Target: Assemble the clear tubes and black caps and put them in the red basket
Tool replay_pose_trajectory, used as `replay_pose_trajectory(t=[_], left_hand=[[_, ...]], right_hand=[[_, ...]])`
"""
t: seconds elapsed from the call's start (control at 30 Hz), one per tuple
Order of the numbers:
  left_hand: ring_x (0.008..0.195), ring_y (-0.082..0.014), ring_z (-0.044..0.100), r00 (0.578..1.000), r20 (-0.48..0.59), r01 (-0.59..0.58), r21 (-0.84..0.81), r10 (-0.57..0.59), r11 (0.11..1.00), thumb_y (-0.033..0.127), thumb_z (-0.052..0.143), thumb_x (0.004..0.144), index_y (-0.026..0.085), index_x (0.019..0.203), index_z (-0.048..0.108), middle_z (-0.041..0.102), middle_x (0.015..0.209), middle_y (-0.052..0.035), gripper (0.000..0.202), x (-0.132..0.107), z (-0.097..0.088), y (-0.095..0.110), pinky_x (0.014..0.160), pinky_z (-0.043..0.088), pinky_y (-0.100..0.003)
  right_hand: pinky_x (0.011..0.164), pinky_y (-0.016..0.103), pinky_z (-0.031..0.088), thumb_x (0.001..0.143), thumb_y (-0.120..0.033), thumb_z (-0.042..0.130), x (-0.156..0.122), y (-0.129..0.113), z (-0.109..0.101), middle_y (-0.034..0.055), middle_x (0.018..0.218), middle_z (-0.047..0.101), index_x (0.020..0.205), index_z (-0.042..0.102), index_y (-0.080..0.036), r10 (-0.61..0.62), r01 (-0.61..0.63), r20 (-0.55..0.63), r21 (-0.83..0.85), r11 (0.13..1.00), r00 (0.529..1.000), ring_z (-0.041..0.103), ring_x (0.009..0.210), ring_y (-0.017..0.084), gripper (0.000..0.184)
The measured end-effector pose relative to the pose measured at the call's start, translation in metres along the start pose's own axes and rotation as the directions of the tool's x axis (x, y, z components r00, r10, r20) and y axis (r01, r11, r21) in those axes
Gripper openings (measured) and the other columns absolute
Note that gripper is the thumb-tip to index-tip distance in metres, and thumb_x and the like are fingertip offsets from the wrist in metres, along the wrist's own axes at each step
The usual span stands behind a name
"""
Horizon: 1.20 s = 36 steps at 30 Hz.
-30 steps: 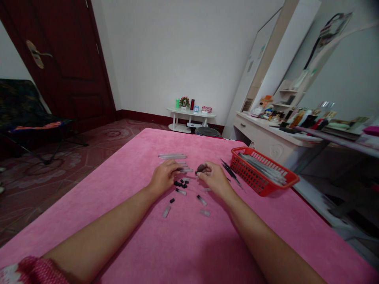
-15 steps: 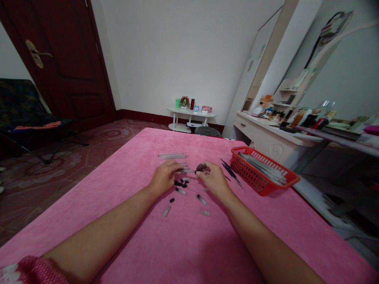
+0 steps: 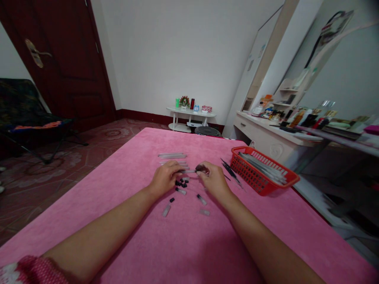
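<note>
My left hand point(image 3: 166, 176) is closed round a slim translucent pen barrel point(image 3: 188, 171) that points to the right. At its far end, the fingers of my right hand point(image 3: 212, 176) pinch a small black piece point(image 3: 196, 170), partly hidden by the fingers. Just below my left hand lies a cluster of small black plugs point(image 3: 181, 184). Nearer me are a loose black plug point(image 3: 172, 200), short translucent caps point(image 3: 166, 210) and a cap with a black end point(image 3: 201, 200). Beyond my left hand, several more translucent barrels point(image 3: 171, 155) lie in rows.
A red plastic basket point(image 3: 260, 185) full of long translucent pieces point(image 3: 266, 169) stands at the right. Slim black pen parts point(image 3: 231, 172) lie beside it. Pink cloth point(image 3: 177, 244) covers the table. A dressing table point(image 3: 266, 132) with bottles is further right.
Both hands keep nearly the same place. The barrel and the black piece at its end have shifted only slightly.
</note>
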<state>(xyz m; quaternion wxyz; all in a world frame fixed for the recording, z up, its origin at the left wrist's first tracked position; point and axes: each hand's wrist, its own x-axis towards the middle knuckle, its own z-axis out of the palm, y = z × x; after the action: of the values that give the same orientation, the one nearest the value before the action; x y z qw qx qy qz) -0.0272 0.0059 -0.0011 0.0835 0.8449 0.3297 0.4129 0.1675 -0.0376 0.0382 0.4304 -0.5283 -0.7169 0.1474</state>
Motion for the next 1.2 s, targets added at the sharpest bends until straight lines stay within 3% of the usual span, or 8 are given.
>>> replay_pose_trajectory(t=[0.2, 0.37, 0.63, 0.97, 1.07, 1.2], left_hand=[[0.087, -0.0174, 0.058, 1.0, 0.004, 0.011, 0.004, -0.011, 1.0, 0.005, 0.054, 0.077, 0.021, 0.097, 0.068, 0.064, 0.09, -0.0047, 0.029, -0.001, 0.001, 0.0, 0.077, 0.047, -0.029], [0.086, -0.0172, 0.058, 1.0, -0.003, -0.013, 0.029, 0.013, 0.999, 0.009, 0.055, 0.079, 0.02, 0.097, 0.068, 0.063, 0.089, -0.0051, 0.025, -0.002, 0.002, 0.0, 0.076, 0.047, -0.029], [0.087, -0.0172, 0.059, 0.997, 0.069, -0.026, 0.085, 0.02, 0.996, 0.008, 0.054, 0.079, 0.021, 0.097, 0.069, 0.064, 0.093, -0.0054, 0.026, -0.001, 0.002, 0.006, 0.077, 0.048, -0.029], [0.08, -0.0168, 0.06, 0.997, 0.074, 0.031, 0.039, -0.033, 0.999, 0.004, 0.054, 0.075, 0.021, 0.094, 0.071, 0.066, 0.084, -0.0048, 0.03, 0.001, 0.006, 0.008, 0.073, 0.048, -0.028], [0.079, -0.0165, 0.059, 0.997, 0.068, 0.033, 0.015, -0.034, 0.999, 0.003, 0.054, 0.074, 0.02, 0.093, 0.071, 0.065, 0.084, -0.0045, 0.031, 0.001, 0.005, 0.011, 0.072, 0.048, -0.028], [0.084, -0.0172, 0.06, 0.998, 0.049, 0.026, -0.017, -0.025, 1.0, 0.003, 0.053, 0.074, 0.02, 0.094, 0.07, 0.066, 0.088, -0.0045, 0.031, 0.0, 0.005, 0.012, 0.075, 0.048, -0.029]], right_hand=[[0.064, 0.024, 0.043, 0.073, -0.016, 0.054, 0.0, 0.001, 0.003, 0.0017, 0.07, 0.066, 0.075, 0.065, -0.016, 0.016, -0.016, 0.01, 0.018, 1.0, 1.0, 0.057, 0.064, 0.013, 0.011], [0.06, 0.024, 0.043, 0.076, -0.016, 0.051, -0.003, 0.007, 0.007, 0.0014, 0.068, 0.065, 0.077, 0.062, -0.018, 0.104, -0.105, 0.032, 0.013, 0.994, 0.994, 0.06, 0.062, 0.014, 0.011], [0.064, 0.023, 0.038, 0.082, -0.016, 0.052, -0.007, 0.0, 0.002, 0.006, 0.075, 0.067, 0.084, 0.062, -0.017, 0.132, -0.087, 0.099, -0.372, 0.924, 0.986, 0.062, 0.07, 0.016, 0.01], [0.062, 0.026, 0.033, 0.091, -0.022, 0.04, -0.01, -0.006, 0.002, 0.011, 0.08, 0.068, 0.097, 0.059, -0.016, 0.18, -0.079, 0.104, -0.615, 0.785, 0.978, 0.063, 0.075, 0.021, 0.021], [0.061, 0.026, 0.033, 0.094, -0.03, 0.034, -0.01, -0.006, 0.002, 0.0113, 0.078, 0.069, 0.085, 0.063, -0.017, 0.166, -0.079, 0.091, -0.601, 0.796, 0.982, 0.062, 0.072, 0.02, 0.033], [0.057, 0.024, 0.034, 0.095, -0.039, 0.031, -0.007, 0.0, 0.0, 0.0067, 0.064, 0.065, 0.066, 0.06, -0.017, 0.172, -0.12, 0.093, -0.41, 0.904, 0.981, 0.058, 0.06, 0.015, 0.046]])
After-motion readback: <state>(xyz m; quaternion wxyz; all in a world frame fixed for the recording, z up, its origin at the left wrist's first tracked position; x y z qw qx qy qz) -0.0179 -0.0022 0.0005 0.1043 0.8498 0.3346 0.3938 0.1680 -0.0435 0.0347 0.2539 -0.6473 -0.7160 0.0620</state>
